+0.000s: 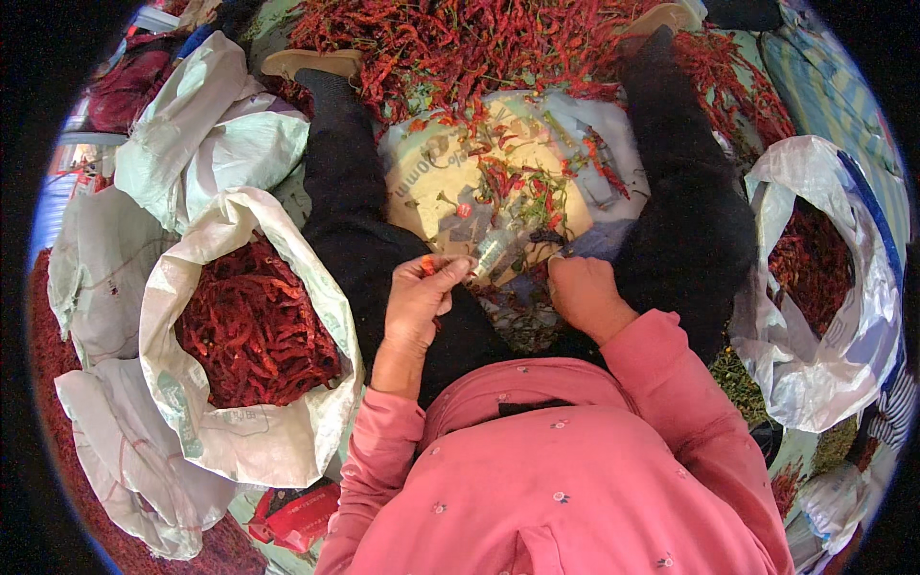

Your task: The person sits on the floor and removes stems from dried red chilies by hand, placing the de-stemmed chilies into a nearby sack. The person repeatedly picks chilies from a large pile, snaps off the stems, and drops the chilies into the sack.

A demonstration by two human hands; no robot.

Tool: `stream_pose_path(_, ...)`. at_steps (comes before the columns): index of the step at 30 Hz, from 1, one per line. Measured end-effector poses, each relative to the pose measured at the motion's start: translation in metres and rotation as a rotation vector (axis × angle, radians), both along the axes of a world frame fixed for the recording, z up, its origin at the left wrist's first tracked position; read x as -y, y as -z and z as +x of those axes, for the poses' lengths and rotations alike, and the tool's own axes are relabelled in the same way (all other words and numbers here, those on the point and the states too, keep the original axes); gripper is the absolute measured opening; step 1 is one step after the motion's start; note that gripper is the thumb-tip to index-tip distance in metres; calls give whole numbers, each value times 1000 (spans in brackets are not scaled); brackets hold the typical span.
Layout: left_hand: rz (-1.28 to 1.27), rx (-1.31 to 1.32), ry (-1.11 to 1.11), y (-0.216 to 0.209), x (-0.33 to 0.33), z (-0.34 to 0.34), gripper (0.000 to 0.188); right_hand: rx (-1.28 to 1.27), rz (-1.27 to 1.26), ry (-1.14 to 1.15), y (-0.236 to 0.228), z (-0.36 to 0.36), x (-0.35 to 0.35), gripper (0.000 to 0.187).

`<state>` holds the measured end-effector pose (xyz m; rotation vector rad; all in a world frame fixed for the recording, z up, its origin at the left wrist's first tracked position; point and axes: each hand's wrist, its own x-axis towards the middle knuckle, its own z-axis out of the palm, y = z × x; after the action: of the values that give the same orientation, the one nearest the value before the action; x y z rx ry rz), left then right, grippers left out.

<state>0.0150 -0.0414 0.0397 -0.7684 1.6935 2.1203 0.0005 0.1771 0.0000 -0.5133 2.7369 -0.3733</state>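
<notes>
My left hand [419,299] is closed over my lap, its thumb and fingers pinched together. Orange-red bits of chili pepper [428,265] show at its fingers. Just past those fingertips is a clear, shiny plastic piece [493,251]; whether the hand touches it I cannot tell. To the right, my right hand [587,295] is closed with its fingers curled under, hiding whatever they hold. Between my legs lies a yellow and white printed sheet [412,187], strewn with red chilies, green stems [548,192] and dark scraps.
A large heap of dried red chilies [460,48] spreads beyond my feet. On my left stands a white woven sack [158,326] filled with dried chilies [259,331]. A white plastic bag [815,388] on my right holds more. Folded white sacks [206,125] lie at far left.
</notes>
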Motion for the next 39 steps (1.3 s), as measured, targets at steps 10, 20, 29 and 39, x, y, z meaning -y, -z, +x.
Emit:
stream_pose_path(10, 249, 49, 54, 13, -25, 28, 14, 744, -958, 459, -17, -21, -10, 19)
stream_pose_path(20, 342, 77, -142, 23, -39, 36, 14, 246, -975, 71, -13, 6, 11, 13)
stream_pose_path(29, 510, -41, -203, 17, -15, 39, 5, -122, -140, -62, -4, -17, 63, 14)
stream_pose_path(39, 485, -158, -69, 26, -8, 39, 25, 552, -867, 408, -32, -16, 44, 11)
